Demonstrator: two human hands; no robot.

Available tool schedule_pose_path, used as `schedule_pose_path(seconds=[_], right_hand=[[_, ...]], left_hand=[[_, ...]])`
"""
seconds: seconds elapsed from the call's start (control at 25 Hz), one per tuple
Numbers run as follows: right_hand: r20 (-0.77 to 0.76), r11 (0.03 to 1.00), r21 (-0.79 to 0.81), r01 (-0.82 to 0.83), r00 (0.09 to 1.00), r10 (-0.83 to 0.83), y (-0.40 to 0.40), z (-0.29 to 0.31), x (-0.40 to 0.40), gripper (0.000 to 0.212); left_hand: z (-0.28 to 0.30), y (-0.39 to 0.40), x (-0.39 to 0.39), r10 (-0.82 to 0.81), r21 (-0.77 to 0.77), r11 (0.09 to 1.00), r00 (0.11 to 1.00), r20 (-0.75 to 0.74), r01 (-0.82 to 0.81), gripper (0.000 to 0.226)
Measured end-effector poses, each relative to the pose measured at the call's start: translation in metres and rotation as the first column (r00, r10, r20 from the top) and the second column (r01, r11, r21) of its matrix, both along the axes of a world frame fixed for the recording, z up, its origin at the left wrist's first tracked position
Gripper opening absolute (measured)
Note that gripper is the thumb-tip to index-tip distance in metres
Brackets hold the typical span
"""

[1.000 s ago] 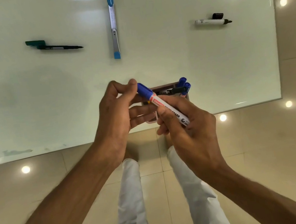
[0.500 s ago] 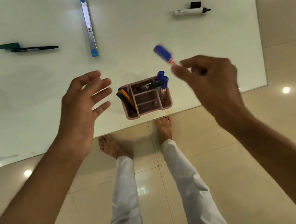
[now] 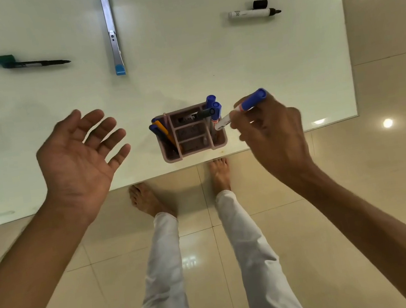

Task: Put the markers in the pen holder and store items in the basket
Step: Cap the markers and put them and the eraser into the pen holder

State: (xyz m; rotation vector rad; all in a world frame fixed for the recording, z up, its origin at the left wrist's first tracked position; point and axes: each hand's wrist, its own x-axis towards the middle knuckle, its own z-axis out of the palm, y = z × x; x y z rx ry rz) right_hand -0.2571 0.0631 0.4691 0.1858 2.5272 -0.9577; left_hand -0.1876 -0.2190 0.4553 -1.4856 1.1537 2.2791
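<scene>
Since half a second ago, right hand [image 3: 273, 127] lowered white blue-capped marker [image 3: 241, 109], fingers pinching it, tail at pink plastic compartmented pen holder [image 3: 193, 146] right slot on white glossy worktop [image 3: 185, 77]. Left hand [image 3: 78, 156]: fingers spread, empty. Outstanding: uncapped black marker [image 3: 252, 12], green pen [image 3: 25, 63], blue-tipped silver tool [image 3: 111, 33]. Basket not visible.

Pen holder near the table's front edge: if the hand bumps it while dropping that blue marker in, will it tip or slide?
The pen holder looks low and wide, so tipping seems unlikely. The table is glossy, so it may slide, and the edge is close. The markers already in it lean toward its ends, adding little stability. The right hand should lower the blue marker gently.
</scene>
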Motion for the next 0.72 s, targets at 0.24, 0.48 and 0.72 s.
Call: schedule_pose_path(seconds=[0.24, 0.48, 0.72], right_hand=[[0.107, 0.96, 0.143, -0.242, 0.968, 0.228, 0.002, -0.011, -0.015, 0.034], [-0.022, 0.971, 0.156, -0.182, 0.982, 0.187, 0.0, 0.011, -0.022, 0.023], [-0.054, 0.952, 0.053, -0.301, 0.951, 0.304, -0.079, 0.018, -0.017, 0.014]], left_hand=[[-0.002, -0.006, 0.002, 0.023, 0.02, 1.0, 1.0, -0.016, -0.023, 0.031], [-0.005, -0.029, 0.001, 0.071, -0.028, 0.997, 0.997, 0.043, -0.07, 0.022], [-0.009, -0.069, 0.012, 0.164, -0.036, 0.986, 0.984, 0.073, -0.162, 0.018]])
